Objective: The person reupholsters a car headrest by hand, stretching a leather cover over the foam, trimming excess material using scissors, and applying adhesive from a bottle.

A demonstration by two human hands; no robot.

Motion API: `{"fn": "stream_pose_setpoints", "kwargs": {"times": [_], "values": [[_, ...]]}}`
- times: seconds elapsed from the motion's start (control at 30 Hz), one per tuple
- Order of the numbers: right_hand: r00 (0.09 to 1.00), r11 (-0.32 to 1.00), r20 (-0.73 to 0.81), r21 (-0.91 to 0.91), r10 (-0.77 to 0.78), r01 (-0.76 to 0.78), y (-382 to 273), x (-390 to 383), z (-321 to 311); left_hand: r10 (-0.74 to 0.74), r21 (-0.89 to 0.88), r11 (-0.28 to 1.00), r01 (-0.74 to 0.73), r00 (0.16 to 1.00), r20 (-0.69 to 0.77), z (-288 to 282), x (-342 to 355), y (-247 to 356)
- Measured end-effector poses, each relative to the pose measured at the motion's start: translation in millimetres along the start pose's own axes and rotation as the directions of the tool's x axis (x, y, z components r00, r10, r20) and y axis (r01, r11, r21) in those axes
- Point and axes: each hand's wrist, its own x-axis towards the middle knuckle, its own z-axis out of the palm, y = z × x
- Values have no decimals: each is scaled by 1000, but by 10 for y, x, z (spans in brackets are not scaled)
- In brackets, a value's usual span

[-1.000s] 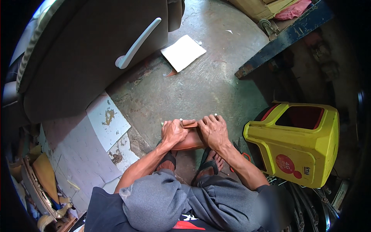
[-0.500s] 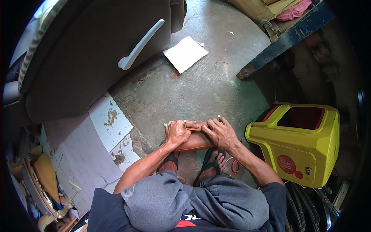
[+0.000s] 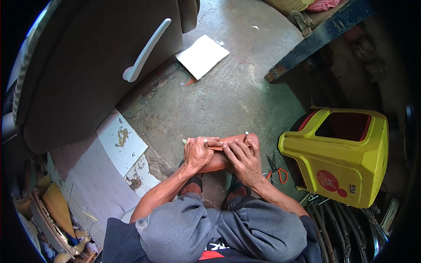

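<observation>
Material [image 3: 217, 163]: orange-brown and smooth, near the middle of my view, above the feet and between both hands, with a narrow flap [image 3: 217, 148] showing on top.
Left hand [image 3: 196, 153]: I see it closed over the left part, most fingers curled and pressed together, one digit laid rightward along the flap; it pinches the edge there.
Right hand [image 3: 244, 160]: palm down across the right part, fingers slightly spread and pointing far; whether they pinch anything underneath I cannot tell.
Pins [image 3: 247, 133]: two with pale round heads, one at each hand's fingers.
Scissors [image 3: 277, 170]: orange-handled, on the floor just right of the right forearm, blades pointing far.
Box [image 3: 346, 168]: yellow plastic with dark openings, right of the scissors.
Pad [image 3: 203, 57]: white, flat on the floor, far from the hands.
Seat [image 3: 96, 65]: dark and large, far left, a pale lever [image 3: 147, 50] on its side.
Beam [image 3: 318, 41]: worn blue, far right.
Tiles [image 3: 131, 151]: white and chipped, left of the hands.
Sandals [image 3: 191, 185]: dark, on the feet below the material.
</observation>
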Motion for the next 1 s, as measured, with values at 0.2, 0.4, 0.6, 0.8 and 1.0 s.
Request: {"fn": "stream_pose_setpoints", "kwargs": {"times": [0.2,0.4,0.6,0.8,1.0], "values": [[989,981,-105,175,105,-85,48,-65,336,19,-46,999,-19,1000,17,-32,81,-36],[981,967,-187,254,52,-2,190,109,311,-27,-61,998,34,994,110,-123,170,-96],[966,966,-228,251,125,-66,248,240,401,-76,-207,973,105,986,145,-350,268,-160],[962,964,-243,258,123,-58,303,321,464,487,343,834,-432,869,-90,-179,-209,334],[967,951,-226,306,119,-45,370,278,468,419,472,771,-428,899,130,-32,-190,78]]}}
